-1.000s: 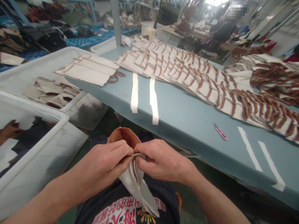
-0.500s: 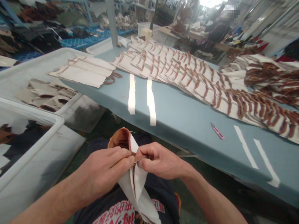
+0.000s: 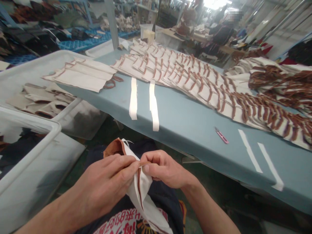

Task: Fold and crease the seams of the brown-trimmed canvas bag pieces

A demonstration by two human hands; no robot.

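Two hands are pinching a cream piece with brown edging over the person's lap.
So the left hand is gripping it with fingers pressed together, and the right hand is pinching right beside it, thumb against curled fingers. The piece is hanging in front of some dark printed clothing, just off the near edge of the blue-green table, its brown-lined end sticking up past the left hand. Pink-handled snips are lying on the tabletop, near white strips.
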